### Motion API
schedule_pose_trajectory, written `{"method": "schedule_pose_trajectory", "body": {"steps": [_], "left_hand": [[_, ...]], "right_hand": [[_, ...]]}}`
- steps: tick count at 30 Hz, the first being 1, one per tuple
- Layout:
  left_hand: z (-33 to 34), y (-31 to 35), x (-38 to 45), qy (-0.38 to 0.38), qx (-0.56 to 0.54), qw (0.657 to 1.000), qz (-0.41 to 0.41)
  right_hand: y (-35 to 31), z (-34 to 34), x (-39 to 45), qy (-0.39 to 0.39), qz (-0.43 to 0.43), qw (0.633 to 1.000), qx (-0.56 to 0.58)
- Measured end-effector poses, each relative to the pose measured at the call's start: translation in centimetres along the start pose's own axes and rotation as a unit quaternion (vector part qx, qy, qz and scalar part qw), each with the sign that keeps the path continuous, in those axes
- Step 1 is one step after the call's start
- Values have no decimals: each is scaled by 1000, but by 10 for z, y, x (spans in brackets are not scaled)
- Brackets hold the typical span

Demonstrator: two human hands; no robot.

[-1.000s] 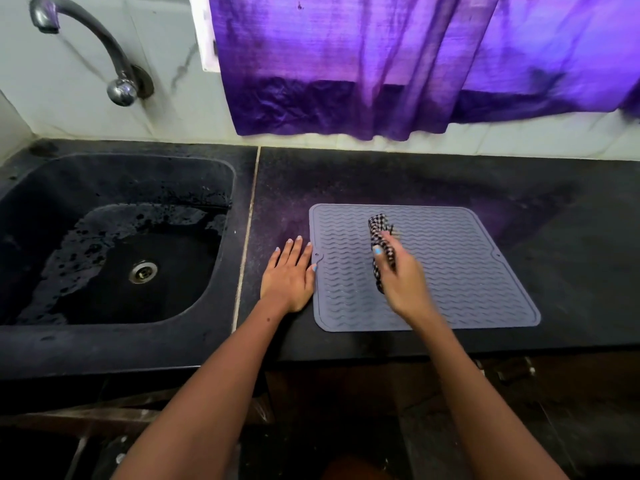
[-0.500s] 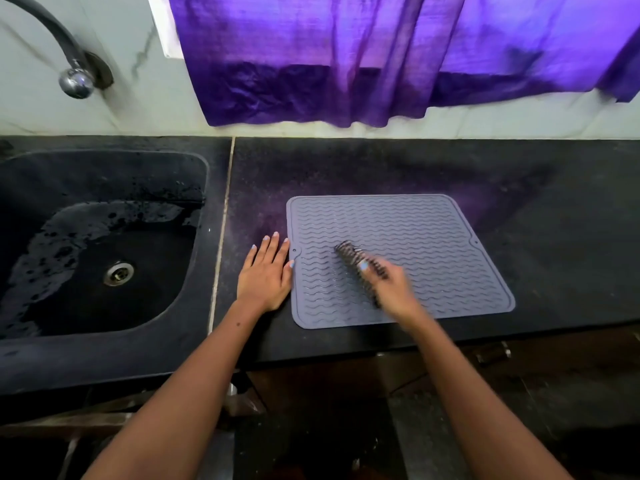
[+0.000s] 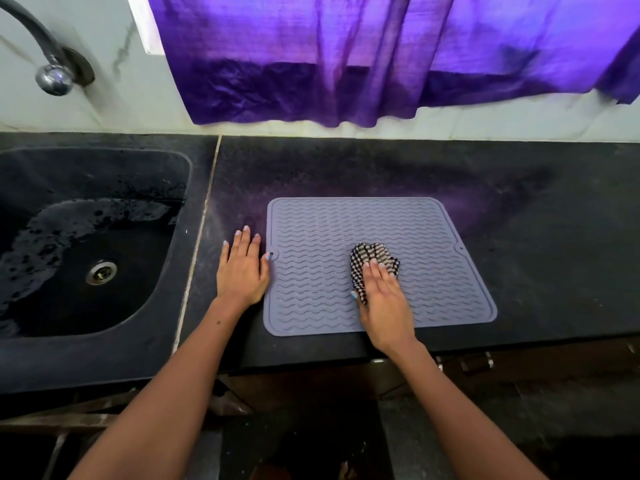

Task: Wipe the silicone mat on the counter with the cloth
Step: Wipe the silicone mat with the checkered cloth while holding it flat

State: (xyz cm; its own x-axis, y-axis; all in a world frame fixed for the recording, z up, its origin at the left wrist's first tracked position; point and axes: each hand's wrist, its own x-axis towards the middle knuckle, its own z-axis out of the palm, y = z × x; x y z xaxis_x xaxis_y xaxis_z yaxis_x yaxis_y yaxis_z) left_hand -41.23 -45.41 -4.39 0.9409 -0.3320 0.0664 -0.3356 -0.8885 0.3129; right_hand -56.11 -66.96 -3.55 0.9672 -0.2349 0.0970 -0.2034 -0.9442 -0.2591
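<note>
Two bare hands are seen over a dark counter, and the scene is laid out from the left edge of the frame to the right. At the upper left a curved metal tap is mounted on the pale wall. Below it, a black sink fills the left side, its basin wet and spotted, with a round metal drain near the middle of the basin. A pale seam is seen between sink and counter.

Just right of that seam, the left hand is laid flat on the counter, fingers straight and together, nothing held; its thumb tip touches the left edge of the silicone mat. The grey mat, ribbed with wavy lines, lies flat at the centre of the frame, close to the counter's front edge.

On the lower middle of the mat, a bunched black-and-white checked cloth is pressed down by the right hand, whose fingers are stretched nearly straight over it, with the thumb laid against the cloth's left side.

Across the top of the frame, a purple curtain hangs down to the wall's ledge.
</note>
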Motion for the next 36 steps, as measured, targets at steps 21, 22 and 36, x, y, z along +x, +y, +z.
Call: {"method": "schedule_pose_trajectory", "body": {"steps": [21,22,36], "left_hand": [[8,-4,3,27,-3,1000,-13],[8,-4,3,28,-2,1000,-14],[7,-3,3,44,-6,999,-10]], "right_hand": [[31,-18,22,-16,-2,998,63],[34,-23,26,-21,3,995,97],[77,-49,48,10,110,990,84]]}}
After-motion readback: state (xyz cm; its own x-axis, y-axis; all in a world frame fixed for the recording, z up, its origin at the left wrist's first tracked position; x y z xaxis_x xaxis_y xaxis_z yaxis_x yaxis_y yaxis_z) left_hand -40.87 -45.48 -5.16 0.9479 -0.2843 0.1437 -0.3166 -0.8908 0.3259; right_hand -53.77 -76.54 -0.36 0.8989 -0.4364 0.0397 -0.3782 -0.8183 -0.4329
